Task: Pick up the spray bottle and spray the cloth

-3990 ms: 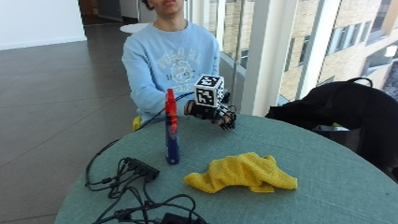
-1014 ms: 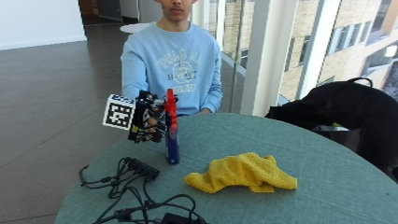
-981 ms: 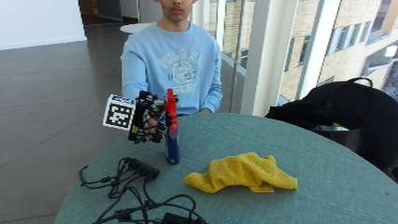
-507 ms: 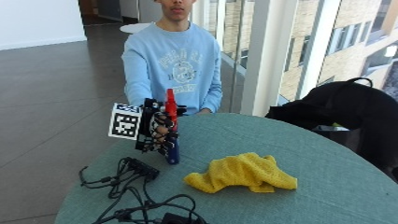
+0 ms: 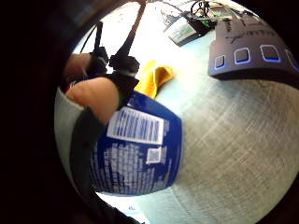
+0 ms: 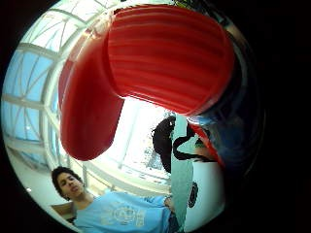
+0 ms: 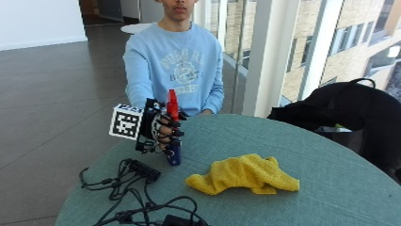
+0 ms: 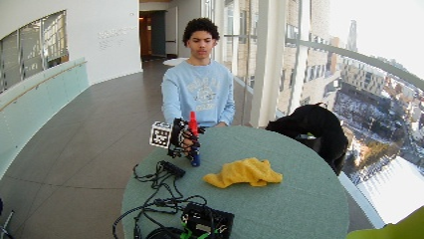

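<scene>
The gloved right hand [image 7: 162, 129] grips the spray bottle [image 7: 172, 136] upright on the worktop [image 7: 325, 188], near the yellow cloth [image 7: 244, 174]. Its blue label's white print and barcode are unreadable.

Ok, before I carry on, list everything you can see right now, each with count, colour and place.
spray bottle: 1, blue with red top, upright near the table's edge, in the right hand
cloth: 1, yellow, crumpled mid-table, beside the bottle, apart from it
cables: a black tangle, on the table in front of the bottle
table: 1, round, green
bag: 1, black, past the table's far side
right hand: 1, black glove, fingers curled round the bottle
</scene>
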{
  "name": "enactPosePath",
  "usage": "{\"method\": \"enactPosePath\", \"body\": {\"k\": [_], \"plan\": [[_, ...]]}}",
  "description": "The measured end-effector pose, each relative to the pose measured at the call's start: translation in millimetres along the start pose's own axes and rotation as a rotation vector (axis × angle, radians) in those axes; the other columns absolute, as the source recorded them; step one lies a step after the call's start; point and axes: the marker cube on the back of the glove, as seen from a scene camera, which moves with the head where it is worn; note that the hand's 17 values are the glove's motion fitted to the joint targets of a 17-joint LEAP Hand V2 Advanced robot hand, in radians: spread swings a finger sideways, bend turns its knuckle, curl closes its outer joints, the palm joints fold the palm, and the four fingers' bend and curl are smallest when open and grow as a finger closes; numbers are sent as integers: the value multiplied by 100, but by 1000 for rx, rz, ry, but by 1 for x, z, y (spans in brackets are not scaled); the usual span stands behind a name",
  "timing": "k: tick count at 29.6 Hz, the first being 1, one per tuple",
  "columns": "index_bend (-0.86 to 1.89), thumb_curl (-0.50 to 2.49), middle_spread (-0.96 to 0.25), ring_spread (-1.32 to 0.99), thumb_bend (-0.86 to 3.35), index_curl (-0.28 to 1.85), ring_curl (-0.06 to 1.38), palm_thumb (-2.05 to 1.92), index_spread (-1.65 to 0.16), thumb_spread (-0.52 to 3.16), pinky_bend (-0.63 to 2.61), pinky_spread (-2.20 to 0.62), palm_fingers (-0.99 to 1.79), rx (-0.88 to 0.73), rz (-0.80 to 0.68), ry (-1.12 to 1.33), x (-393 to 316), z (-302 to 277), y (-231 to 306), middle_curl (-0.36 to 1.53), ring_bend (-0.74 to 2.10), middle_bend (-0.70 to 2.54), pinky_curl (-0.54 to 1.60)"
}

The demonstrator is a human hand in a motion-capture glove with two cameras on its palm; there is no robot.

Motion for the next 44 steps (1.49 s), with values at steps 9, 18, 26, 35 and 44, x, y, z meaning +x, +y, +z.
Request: {"method": "enactPosePath", "body": {"k": [9, 18, 26, 35, 44], "plan": [[13, 50, -11, -5, -1, 30, 39, 98, -29, 88, 17, 27, 102, -83, -95, -20, -10, -3, -4, 44, 47, 35, 31], [13, 54, -12, -5, -3, 31, 41, 96, -26, 79, 19, 26, 111, -264, -6, -7, -37, 4, -12, 46, 52, 35, 32], [13, 56, -11, -4, -3, 32, 41, 93, -25, 75, 19, 23, 113, -342, 70, 70, -60, 9, -32, 47, 53, 36, 33], [13, 57, -11, -4, -3, 32, 41, 90, -23, 76, 21, 20, 115, -449, 89, 187, -81, 8, -61, 47, 55, 36, 34], [13, 58, -9, -3, -3, 33, 41, 88, -20, 78, 21, 16, 118, -567, 165, 271, -75, 26, -64, 48, 56, 38, 35]]}}
